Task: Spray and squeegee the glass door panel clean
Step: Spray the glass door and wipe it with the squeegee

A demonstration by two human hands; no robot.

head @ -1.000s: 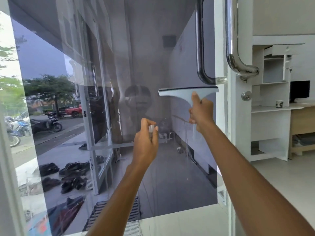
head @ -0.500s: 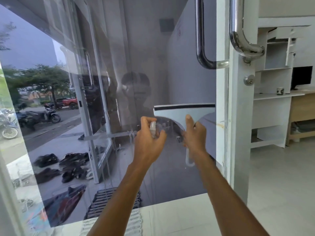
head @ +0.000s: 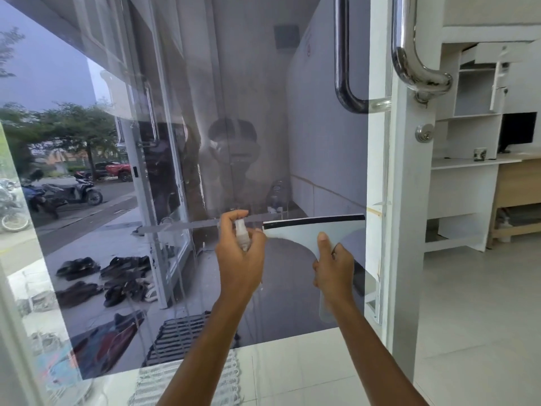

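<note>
Glass door panel (head: 322,142), smooth and dark-tinted, set in a white painted frame (head: 407,259), faintly streaked and mirroring a person's outline. Polished tubular steel pull handle (head: 409,54) bent through the frame at upper right, round lock cylinder (head: 423,133) just below it. White plastic squeegee (head: 310,230), T-shaped with a flared head and a thin black rubber blade along its top edge, pressed flat to the glass low on the panel, blade end just beside the frame. Right hand (head: 333,272) wrapped tight around the squeegee's neck, thumb laid straight up the flat face of the head, translucent handle end poking out beneath the wrist. Small clear spray bottle (head: 243,237), slim and cylindrical with a white nozzle, upright in front of the glass just left of the squeegee head; contents too hard to make out. Left hand (head: 240,259) closed around that bottle, forefinger crooked over the nozzle top, remaining fingers curled about the body. Pale glossy floor tiles (head: 468,317) below, ribbed white mat (head: 187,379) at the threshold. Dark sandals (head: 117,276) scattered on pavement beyond the glass, parked scooter (head: 79,190) farther off.
</note>
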